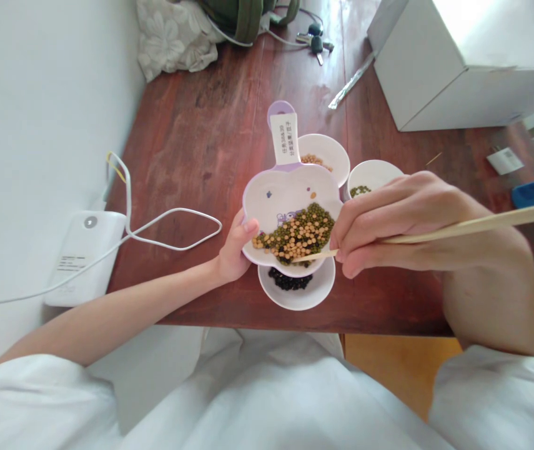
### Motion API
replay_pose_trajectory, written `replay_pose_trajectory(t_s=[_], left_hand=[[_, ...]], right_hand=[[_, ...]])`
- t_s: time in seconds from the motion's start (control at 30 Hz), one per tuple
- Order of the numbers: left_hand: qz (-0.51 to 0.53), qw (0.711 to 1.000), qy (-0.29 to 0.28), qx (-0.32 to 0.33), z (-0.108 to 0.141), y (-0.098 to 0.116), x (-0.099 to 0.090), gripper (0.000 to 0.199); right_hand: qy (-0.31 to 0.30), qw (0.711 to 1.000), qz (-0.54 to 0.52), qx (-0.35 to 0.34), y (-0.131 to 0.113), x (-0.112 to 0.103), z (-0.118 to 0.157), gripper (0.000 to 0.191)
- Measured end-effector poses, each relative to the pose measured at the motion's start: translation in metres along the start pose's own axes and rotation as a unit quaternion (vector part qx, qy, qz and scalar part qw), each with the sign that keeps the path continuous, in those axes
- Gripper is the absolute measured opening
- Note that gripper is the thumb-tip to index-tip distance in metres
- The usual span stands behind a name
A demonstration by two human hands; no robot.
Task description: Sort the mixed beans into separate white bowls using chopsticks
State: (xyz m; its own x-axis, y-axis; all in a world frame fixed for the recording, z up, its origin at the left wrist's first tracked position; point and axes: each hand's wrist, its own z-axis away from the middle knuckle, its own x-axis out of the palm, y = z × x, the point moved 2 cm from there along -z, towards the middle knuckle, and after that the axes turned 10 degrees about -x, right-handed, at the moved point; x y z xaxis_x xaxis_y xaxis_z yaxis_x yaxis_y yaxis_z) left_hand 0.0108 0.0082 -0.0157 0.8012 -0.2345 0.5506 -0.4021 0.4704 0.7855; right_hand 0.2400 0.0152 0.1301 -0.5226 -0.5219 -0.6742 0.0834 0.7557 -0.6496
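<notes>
My left hand (238,247) grips the left edge of a white, purple-rimmed bowl (257,200) with a labelled handle, its thumb over the rim. Mixed beans (301,231), green, yellow and some black, lie in the bowl's near part. My right hand (398,225) is closed around a pale wooden chopstick (473,226); I cannot tell whether a second lies alongside. Its tip reaches into the beans near the front rim. Partly under the bowl's near side is a white dish (297,301) of black beans (290,279).
Beyond the bowl stand a dish (336,156) of yellow beans and another (374,172) of green beans, partly hidden by my right hand. A white box (435,81) is at the back right, keys (316,45) at the back. A cable (177,210) and white power bank (84,259) lie left.
</notes>
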Motion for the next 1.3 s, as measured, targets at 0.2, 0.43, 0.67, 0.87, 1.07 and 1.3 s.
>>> replay_pose_trajectory(t_s=[0.2,0.43,0.67,0.87,1.07,1.3], left_hand=[[-0.011,1.000,-0.002,0.004,0.000,-0.002,-0.003,0.070],[-0.009,1.000,0.006,0.001,0.001,-0.010,-0.011,0.074],[0.003,1.000,-0.003,0.020,0.000,-0.009,-0.009,0.069],[-0.008,1.000,0.007,0.009,0.001,-0.005,-0.005,0.075],[-0.010,1.000,-0.004,0.021,0.000,-0.005,-0.005,0.073],[-0.005,0.999,-0.024,0.023,-0.001,-0.007,-0.006,0.074]], right_hand=[[0.050,0.998,0.043,-0.009,-0.004,-0.012,0.005,0.020],[0.071,0.997,0.028,-0.018,-0.003,-0.008,0.003,0.018],[0.060,0.998,0.000,-0.011,0.004,0.007,-0.001,0.021],[0.048,0.998,0.029,0.019,0.004,0.011,-0.001,0.029],[0.053,0.998,0.018,0.016,0.007,0.013,-0.002,0.029],[0.077,0.997,-0.004,0.015,0.008,0.013,-0.003,0.029]])
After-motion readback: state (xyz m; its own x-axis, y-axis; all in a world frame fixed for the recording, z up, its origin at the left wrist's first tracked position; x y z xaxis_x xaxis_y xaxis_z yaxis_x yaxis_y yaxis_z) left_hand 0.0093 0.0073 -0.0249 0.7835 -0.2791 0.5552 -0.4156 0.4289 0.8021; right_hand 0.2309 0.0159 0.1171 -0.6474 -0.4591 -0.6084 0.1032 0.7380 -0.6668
